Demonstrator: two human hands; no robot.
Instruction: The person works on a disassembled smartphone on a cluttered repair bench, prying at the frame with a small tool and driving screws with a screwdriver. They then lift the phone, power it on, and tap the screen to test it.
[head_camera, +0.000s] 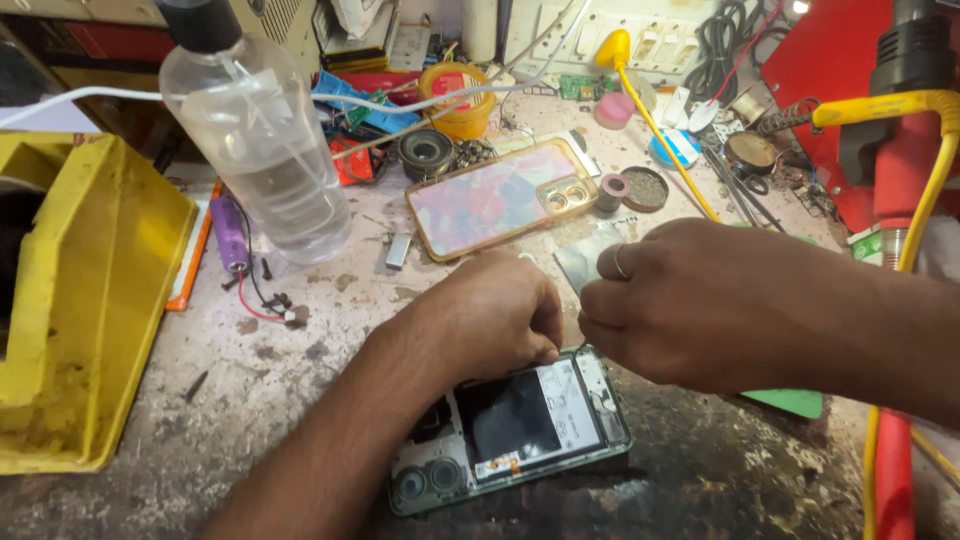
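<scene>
**Inspector:** Start at the fingers.

**Assistant:** The left hand (495, 315) is curled nearly closed, its fingertips pressed down at the upper edge of the opened phone (510, 425). Whether anything is pinched between them cannot be told. The right hand (690, 300), ring on one finger, is bent inward with its fingertips meeting those of the left over the same edge; its grasp is likewise hidden.

**Inspector:** Position of the phone?

**Assistant:** Lower centre of the frame, lying back-off on the stained workbench (260, 370), battery and two camera lenses exposed, partly under both hands.

**Inspector:** Surroundings?

**Assistant:** Above the hands, centre frame, a second phone in an iridescent case (495, 200) lies face down. A clear plastic bottle (260, 150) stands upper left, a purple cylindrical cell (230, 235) just beside its base. A yellow plastic bin (85, 300) fills the left edge. A yellow cable (660, 140) runs diagonally in the upper right, near a red tool stand (910, 160). A roll of yellow tape (458, 100) sits top centre.
</scene>
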